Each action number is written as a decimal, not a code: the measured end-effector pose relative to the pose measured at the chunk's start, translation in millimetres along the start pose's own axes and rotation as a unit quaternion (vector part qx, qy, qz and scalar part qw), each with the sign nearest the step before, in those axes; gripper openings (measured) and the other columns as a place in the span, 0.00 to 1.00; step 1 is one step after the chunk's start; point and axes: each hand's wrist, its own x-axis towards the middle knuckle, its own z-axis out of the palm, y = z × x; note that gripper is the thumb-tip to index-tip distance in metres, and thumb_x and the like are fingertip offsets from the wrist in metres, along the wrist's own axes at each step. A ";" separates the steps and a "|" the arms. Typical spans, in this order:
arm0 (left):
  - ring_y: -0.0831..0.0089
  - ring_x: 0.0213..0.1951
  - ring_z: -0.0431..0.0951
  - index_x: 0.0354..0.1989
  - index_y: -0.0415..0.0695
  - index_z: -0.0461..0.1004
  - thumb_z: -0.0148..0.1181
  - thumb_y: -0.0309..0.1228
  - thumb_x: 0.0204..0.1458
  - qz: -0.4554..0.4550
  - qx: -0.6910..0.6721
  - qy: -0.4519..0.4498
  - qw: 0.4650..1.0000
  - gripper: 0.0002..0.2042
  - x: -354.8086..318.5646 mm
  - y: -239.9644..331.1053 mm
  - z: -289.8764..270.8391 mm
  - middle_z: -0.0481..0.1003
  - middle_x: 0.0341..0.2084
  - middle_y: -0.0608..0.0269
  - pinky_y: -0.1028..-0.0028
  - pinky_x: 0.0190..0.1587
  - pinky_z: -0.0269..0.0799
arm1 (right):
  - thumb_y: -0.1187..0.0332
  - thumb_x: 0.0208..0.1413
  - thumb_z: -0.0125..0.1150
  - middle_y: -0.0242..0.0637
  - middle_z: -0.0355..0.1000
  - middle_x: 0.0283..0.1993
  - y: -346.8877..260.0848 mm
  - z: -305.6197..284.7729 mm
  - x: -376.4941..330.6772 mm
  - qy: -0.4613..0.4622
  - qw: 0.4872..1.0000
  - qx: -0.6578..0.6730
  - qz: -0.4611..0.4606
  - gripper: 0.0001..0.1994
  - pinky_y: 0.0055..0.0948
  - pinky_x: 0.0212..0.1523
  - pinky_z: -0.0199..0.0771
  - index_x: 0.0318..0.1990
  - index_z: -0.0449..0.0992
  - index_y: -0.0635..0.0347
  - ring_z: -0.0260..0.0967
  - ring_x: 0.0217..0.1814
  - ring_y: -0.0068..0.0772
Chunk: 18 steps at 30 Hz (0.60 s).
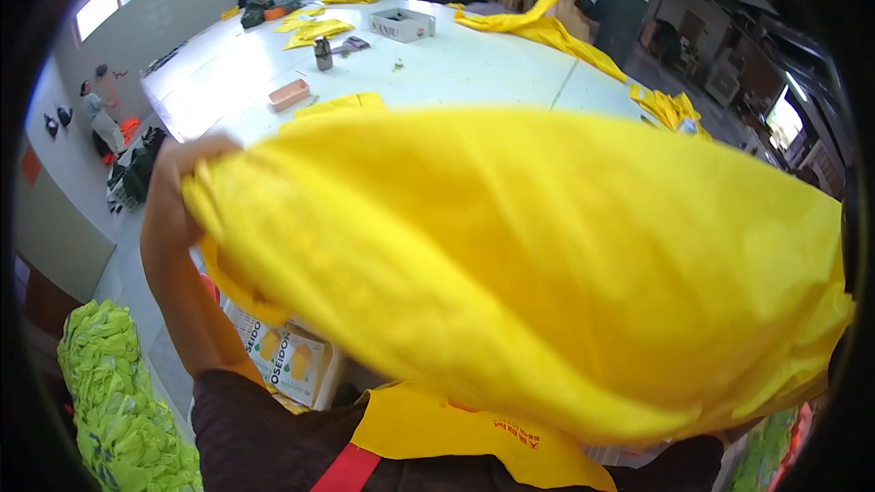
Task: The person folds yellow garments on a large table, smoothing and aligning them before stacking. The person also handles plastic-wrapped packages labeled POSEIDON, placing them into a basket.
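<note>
A large piece of smooth yellow fabric (547, 246) billows across the middle of the view, partly smeared by motion. Whether it is a garment or a plain sheet cannot be told. My left hand (196, 173) is closed round its upper left corner, arm raised, with the fingers partly hidden by cloth. The fabric stretches to the right edge and covers my right hand completely; only a bit of that arm's dark sleeve (679, 465) shows below. Just beyond the fabric, another piece of yellow cloth (342, 107) lies on the white table (456, 77).
On the table stand a pink tray (290, 94), a dark bottle-shaped thing (323, 55) and a grey-white box (401, 25). Two people handle yellow cloth (547, 32) at the far side. Printed cartons (296, 364) sit below my left arm; lime-green bundles (123, 401) are piled at left.
</note>
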 end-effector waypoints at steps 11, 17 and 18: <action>0.74 0.42 0.71 0.44 0.40 0.71 0.39 0.29 0.58 -0.093 -0.356 0.206 0.907 0.13 -46.6 -154.9 -35.5 0.73 0.40 0.64 0.74 0.49 0.65 | 0.64 0.54 0.54 0.39 0.70 0.43 -13.4 237.1 126.7 -0.237 0.959 0.138 -0.073 0.20 0.26 0.44 0.73 0.52 0.66 0.61 0.71 0.42 0.29; 0.68 0.48 0.69 0.49 0.40 0.70 0.52 0.30 0.50 -0.241 -0.424 0.141 0.862 0.17 -156.8 -68.6 -60.8 0.71 0.47 0.62 0.71 0.53 0.62 | 0.70 0.51 0.54 0.35 0.71 0.42 48.4 227.7 134.6 -0.293 0.951 0.029 -0.094 0.18 0.24 0.43 0.72 0.51 0.69 0.58 0.71 0.42 0.26; 0.68 0.49 0.69 0.49 0.40 0.70 0.53 0.30 0.48 -0.299 -0.400 0.052 0.865 0.17 -176.7 -73.5 -36.3 0.71 0.47 0.61 0.71 0.54 0.62 | 0.72 0.51 0.54 0.35 0.71 0.42 66.3 207.8 115.8 -0.306 0.945 -0.111 -0.026 0.16 0.23 0.45 0.70 0.49 0.71 0.59 0.70 0.43 0.25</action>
